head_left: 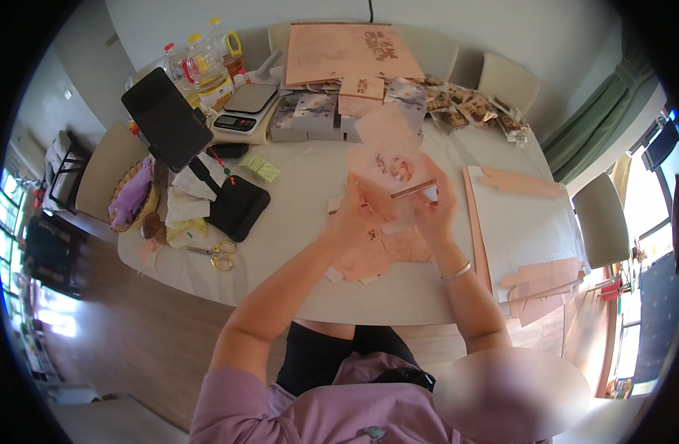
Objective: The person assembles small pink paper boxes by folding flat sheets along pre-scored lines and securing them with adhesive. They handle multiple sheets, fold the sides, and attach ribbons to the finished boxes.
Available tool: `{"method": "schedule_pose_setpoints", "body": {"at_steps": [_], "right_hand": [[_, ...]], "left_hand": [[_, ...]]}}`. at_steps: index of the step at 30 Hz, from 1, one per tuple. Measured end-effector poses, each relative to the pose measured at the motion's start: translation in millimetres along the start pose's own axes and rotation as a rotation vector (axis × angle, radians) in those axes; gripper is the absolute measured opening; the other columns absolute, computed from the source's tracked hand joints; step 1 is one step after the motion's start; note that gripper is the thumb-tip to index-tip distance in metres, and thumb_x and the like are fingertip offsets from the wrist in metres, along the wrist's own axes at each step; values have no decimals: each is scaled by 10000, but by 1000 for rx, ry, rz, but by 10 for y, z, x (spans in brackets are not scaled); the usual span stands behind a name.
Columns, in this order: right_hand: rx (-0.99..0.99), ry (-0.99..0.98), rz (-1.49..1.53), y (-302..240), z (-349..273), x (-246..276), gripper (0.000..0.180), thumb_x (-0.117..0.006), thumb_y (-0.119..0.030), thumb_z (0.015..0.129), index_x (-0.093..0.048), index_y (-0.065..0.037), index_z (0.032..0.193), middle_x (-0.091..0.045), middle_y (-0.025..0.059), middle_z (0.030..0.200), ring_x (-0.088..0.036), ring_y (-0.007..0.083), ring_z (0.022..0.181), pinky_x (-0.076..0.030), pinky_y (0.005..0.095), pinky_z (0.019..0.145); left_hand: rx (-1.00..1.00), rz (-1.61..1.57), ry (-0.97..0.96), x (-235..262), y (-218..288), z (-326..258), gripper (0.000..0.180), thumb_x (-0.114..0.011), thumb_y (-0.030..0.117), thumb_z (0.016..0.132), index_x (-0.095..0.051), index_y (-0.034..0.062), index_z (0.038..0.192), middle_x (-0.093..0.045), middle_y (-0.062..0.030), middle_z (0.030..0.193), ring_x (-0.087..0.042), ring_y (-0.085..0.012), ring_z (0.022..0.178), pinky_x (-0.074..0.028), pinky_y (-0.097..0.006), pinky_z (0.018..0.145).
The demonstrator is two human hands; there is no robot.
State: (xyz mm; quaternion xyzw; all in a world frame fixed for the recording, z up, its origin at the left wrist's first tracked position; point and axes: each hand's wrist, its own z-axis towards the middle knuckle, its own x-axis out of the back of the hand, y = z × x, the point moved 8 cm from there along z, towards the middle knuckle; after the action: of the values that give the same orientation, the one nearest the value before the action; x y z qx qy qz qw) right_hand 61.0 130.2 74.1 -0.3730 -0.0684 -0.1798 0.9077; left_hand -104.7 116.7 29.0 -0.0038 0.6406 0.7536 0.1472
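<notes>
Over the middle of the table, a pale pink folding carton [369, 163] with a round printed picture is held raised in front of me, its upper flap standing up. My left hand [363, 207] is closed on its lower left side. My right hand [436, 203] grips its right edge, where a brown-striped fold and a white inner face show. Some fingertips are hidden behind the card. Beneath my hands, more flat pink carton pieces [365, 259] lie overlapping on the white table [295, 270].
White and pink sheets [521, 214] are stacked at the right. Behind stand grey-white boxes [315, 115], a large pink box [347, 55], a kitchen scale [243, 111] and oil bottles [205, 66]. At left are a tablet on a stand [166, 118], scissors [221, 255] and a basket [136, 196].
</notes>
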Motion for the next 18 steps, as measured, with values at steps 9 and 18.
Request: {"method": "schedule_pose_setpoints", "body": {"at_steps": [9,18], "right_hand": [[127,89,113,-182,29,36,616,-682,98,686,-625,-49,1281,-657,24,1035,-567,118,794,-422,207,634],[196,-105,-45,-576,-34,-77,544,-673,76,707,-635,-17,1242,-654,79,1022,-573,205,1028,-430,284,840]], "left_hand": [[42,267,151,77,47,-81,1038,-811,6,741,-77,63,1473,-555,-85,1214,-598,-184,1054,-522,-342,865],[50,403,256,172,40,-61,1108,-831,116,710,-41,-51,1470,-636,-137,1038,-658,-223,908,-540,-336,775]]}}
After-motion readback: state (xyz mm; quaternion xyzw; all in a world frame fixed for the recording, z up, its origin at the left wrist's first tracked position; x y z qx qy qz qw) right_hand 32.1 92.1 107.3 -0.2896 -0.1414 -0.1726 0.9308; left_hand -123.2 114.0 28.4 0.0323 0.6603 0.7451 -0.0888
